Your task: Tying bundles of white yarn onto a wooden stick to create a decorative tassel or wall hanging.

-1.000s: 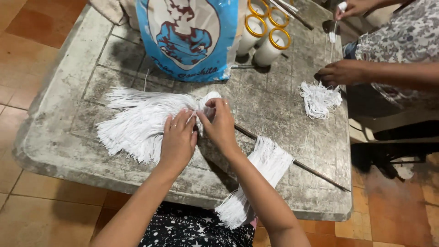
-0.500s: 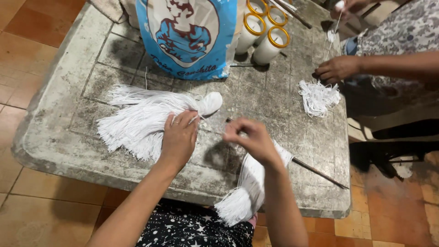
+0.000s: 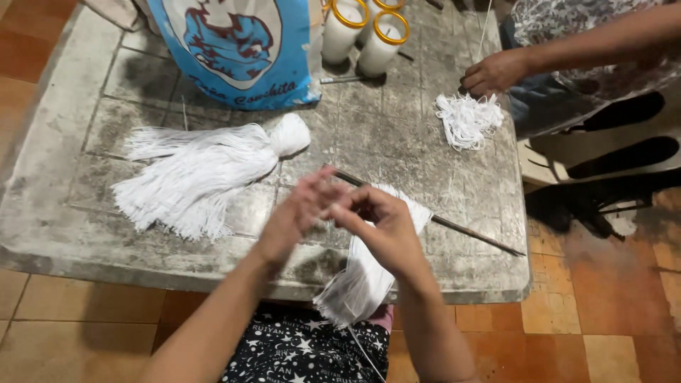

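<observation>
1. Both hands meet over the near middle of the table: the right hand [image 3: 386,227] has its fingers curled around the top of a bundle of white strings [image 3: 365,273], and the left hand [image 3: 301,209] comes in from the left with its fingers bent toward the same spot. The left hand is blurred, so I cannot tell whether it actually holds any string.
2. That bundle of white strings lies across the near edge of the stone table [image 3: 64,213]; its lower end hangs off the edge over the person's dark star-printed clothing [image 3: 298,351].
3. A thin dark rod [image 3: 461,230] lies slantwise on the table, passing under the top of the bundle and running out to the right.
4. To the left, well apart from the hands, a tied white tassel [image 3: 206,174] lies flat, its rounded knot end pointing right and its loose strands fanned out to the left.
5. Behind the tassel stands a blue printed bag [image 3: 241,50], and just right of it two white candles with yellow rims [image 3: 365,32].
6. At the far right edge another person's hand [image 3: 496,71] rests beside a small heap of white strings [image 3: 467,120].
</observation>
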